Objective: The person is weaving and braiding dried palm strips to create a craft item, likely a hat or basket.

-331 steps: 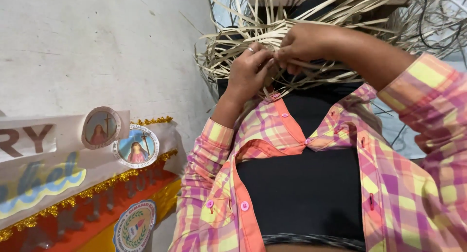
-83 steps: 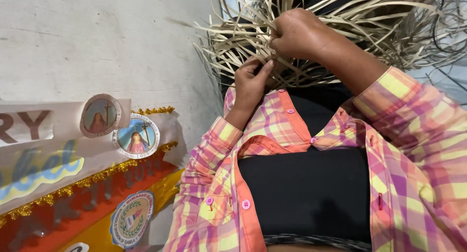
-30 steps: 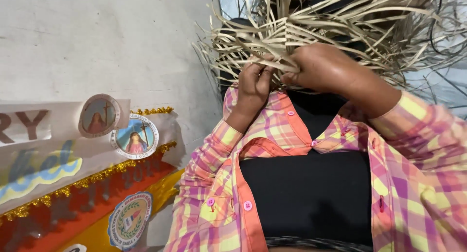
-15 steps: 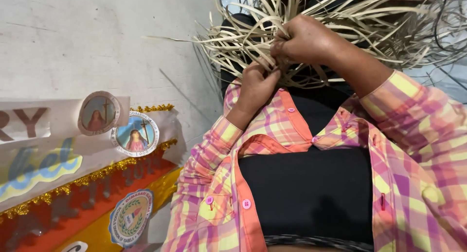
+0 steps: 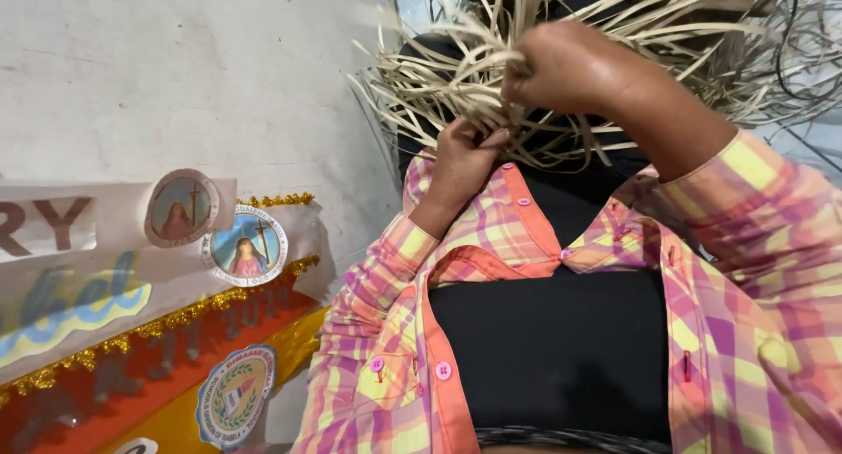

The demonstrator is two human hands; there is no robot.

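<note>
A loose mass of pale dried straw strips (image 5: pixel 667 33) lies on my lap, spreading across the top of the head view. My left hand (image 5: pixel 463 160) pinches a few strips low down, just above my plaid shirt. My right hand (image 5: pixel 566 68) is closed around a bunch of strips higher up and slightly to the right. The two hands are close together, with strips running between them. My pink, yellow and purple plaid sleeves cover both forearms.
A grey concrete floor (image 5: pixel 175 77) lies to the left. A banner (image 5: pixel 132 331) in white, red and yellow, with gold trim and round picture emblems, lies at the lower left. Dark thin strands mix with the straw at the upper right.
My right hand has risen and pulled a bunch of strips up and to the right. My left hand has kept its pinch on the strips near my shirt.
</note>
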